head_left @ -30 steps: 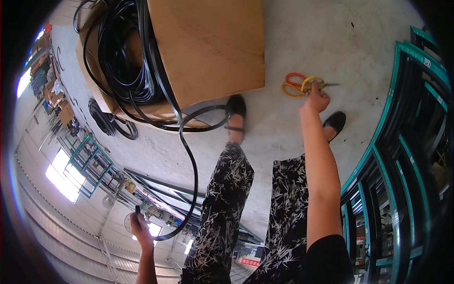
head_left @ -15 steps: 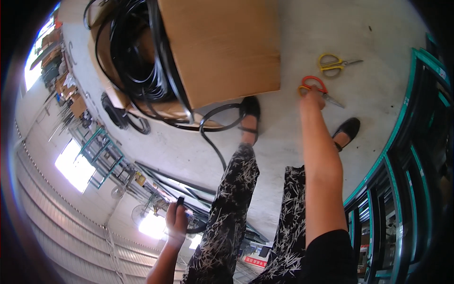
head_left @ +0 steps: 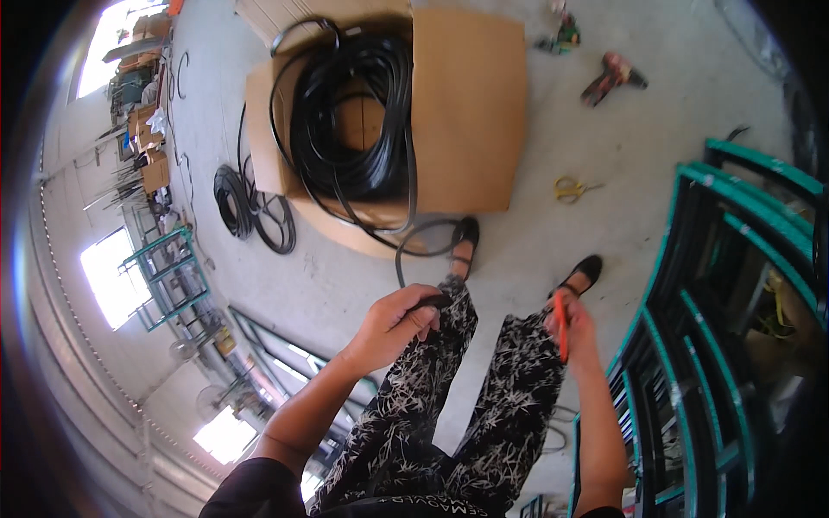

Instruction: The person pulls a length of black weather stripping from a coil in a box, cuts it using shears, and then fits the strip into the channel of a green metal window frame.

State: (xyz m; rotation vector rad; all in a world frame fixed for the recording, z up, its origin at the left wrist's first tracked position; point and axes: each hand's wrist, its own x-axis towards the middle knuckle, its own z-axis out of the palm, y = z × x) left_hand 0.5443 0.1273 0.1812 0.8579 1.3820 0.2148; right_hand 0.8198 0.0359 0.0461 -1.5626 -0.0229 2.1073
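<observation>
My left hand (head_left: 389,330) is closed around the end of a black rubber strip (head_left: 434,301), held in front of my left knee. The strip's loop (head_left: 401,259) hangs near my left shoe and leads towards the cardboard box (head_left: 471,112). Inside that open box lies a large coil of the same black strip (head_left: 393,147). Beside my right knee, my right hand (head_left: 580,335) grips scissors by their red-orange handle (head_left: 562,324); the blades cannot be made out. Yellow-handled scissors (head_left: 567,190) lie on the floor beyond my right shoe.
A red-and-black power drill (head_left: 615,78) and a green one (head_left: 566,36) lie on the floor at the far right. Teal-edged black frames (head_left: 661,285) stand along my right side. Smaller black coils (head_left: 231,203) rest left of the box.
My right hand has lifted the red-handled scissors off the floor and drawn them back to my knee. My left hand has come up and inward with the strip's end.
</observation>
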